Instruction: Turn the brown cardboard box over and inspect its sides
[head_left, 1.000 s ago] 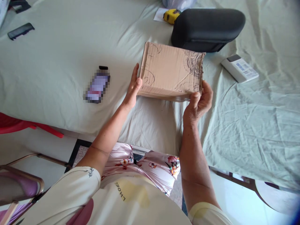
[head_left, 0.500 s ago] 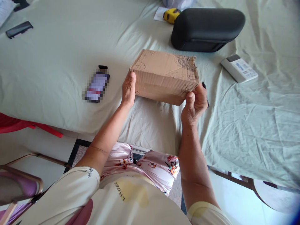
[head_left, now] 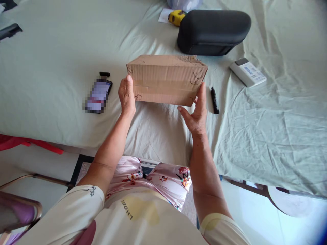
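Observation:
A brown cardboard box [head_left: 165, 80], with black pen scribbles at its corners and a ragged far right edge, is held up in front of me, its long side turned towards me. My left hand [head_left: 127, 93] grips the left end, thumb at the near corner and fingers hidden behind. At the right end, my right hand [head_left: 198, 110] supports the box with its fingers along the lower right corner, the thumb spread away below the bottom edge. Just right of that hand lies a black marker [head_left: 215, 100] on the cloth.
A phone [head_left: 99, 97] and a black marker cap [head_left: 104, 74] lie to the left. Behind the box are a black case [head_left: 214, 32] and a yellow tape measure [head_left: 176, 17]. A white-and-grey box [head_left: 248, 72] sits right. Pale green cloth [head_left: 276, 136] covers the table.
The cardboard box has tipped so its near side faces me more and its top less. My right thumb has come off the box, and the marker now shows fully. The view has shifted slightly.

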### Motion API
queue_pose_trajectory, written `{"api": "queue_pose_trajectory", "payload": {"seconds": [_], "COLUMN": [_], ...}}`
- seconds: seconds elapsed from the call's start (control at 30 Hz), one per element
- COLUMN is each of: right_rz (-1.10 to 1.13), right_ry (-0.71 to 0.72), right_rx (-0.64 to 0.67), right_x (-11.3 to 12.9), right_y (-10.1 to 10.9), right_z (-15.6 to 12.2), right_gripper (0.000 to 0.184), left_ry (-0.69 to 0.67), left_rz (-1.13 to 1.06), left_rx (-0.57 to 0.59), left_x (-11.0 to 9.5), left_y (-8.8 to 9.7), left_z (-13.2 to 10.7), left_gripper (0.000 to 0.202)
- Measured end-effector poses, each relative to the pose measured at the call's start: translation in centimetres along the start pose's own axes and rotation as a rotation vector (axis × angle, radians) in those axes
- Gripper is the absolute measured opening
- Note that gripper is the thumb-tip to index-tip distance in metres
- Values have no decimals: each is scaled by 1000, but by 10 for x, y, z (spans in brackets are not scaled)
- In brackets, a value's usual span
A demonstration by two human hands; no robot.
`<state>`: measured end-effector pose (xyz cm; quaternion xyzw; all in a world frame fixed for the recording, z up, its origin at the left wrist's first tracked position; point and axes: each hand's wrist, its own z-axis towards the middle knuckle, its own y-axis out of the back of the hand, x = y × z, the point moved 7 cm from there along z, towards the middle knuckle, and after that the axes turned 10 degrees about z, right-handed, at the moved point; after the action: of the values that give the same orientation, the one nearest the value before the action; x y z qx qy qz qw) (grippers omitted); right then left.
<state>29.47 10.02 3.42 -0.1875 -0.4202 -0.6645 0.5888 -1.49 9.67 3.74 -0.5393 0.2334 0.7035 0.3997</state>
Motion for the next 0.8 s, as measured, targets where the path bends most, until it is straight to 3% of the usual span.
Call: {"api": "queue_pose_trajectory", "payload": {"seconds": [0.1, 0.33, 0.6, 0.8], "right_rz": [-20, 21, 70, 97], "right_ry": [-43, -47, -87, -117], "right_rx": [8, -109, -169, -221], "right_x": [-1, -2, 14, 17], "right_y": [0, 8, 12, 15], "right_z": [-1, -3, -1, 0], "right_gripper": [104, 95, 105, 102], "left_ry": [-41, -250, -386, -394], "left_rz": [-4, 111, 259, 297], "left_rx": [36, 152, 140, 113], "left_x": [-2, -4, -8, -11], "left_y": [-4, -19, -17, -13], "left_z": [-3, -13, -22, -27], "left_gripper": [64, 77, 93, 90]}}
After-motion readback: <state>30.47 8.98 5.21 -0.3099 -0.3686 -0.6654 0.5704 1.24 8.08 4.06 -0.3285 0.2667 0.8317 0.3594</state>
